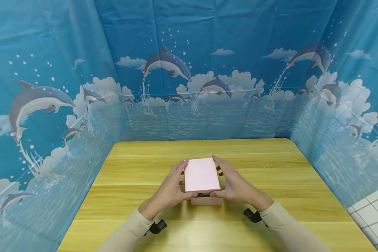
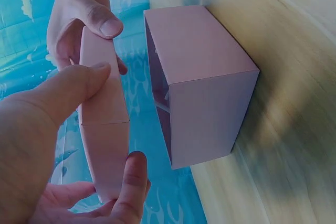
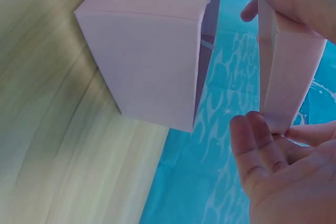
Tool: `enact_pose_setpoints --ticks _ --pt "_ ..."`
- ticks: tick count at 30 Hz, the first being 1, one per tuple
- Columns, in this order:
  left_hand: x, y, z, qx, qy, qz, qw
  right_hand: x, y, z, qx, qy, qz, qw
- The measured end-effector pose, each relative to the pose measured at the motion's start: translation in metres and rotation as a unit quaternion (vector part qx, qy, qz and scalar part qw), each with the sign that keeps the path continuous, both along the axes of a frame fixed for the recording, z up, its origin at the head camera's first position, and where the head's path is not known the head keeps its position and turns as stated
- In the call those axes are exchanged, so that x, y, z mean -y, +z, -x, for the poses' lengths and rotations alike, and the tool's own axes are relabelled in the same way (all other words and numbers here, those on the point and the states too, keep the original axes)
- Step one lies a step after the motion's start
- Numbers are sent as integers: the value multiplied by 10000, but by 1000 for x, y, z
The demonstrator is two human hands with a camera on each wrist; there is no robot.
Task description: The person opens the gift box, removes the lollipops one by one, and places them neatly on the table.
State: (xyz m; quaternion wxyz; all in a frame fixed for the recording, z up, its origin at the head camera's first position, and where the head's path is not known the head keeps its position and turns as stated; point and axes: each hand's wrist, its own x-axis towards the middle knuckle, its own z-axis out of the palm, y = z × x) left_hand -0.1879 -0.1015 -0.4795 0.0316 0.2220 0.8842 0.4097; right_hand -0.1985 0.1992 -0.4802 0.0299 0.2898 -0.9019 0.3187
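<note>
Backdrop of creased blue sheeting printed with grey dolphins hangs behind a yellow, wood-grained, flat table. On the table stands a pink, rectangular, open-topped cardboard box. Just above the box, clear of it, is a shallow, pink, four-sided cardboard lid. Left hand and right hand grip its opposite sides, thumbs and fingers partly spread around the edges. Inside the box, a thin, pale piece shows, too small to identify.

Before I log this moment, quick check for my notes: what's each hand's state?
Left hand: holding the pink lid by its left side, above the box.
Right hand: holding the same lid's right side.
</note>
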Motion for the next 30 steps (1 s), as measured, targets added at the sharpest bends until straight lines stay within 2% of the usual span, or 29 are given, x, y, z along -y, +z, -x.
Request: enact_pose_setpoints --ticks 8,18,30 --pt "4 3 -2 35 71 -272 9996 5 3 1 -182 138 61 9997" --pt "7 9 -5 -189 420 -24 9989 10 8 0 -158 222 159 9995" --pt "14 11 -5 -344 478 -373 9976 17 12 0 -218 274 283 9990"
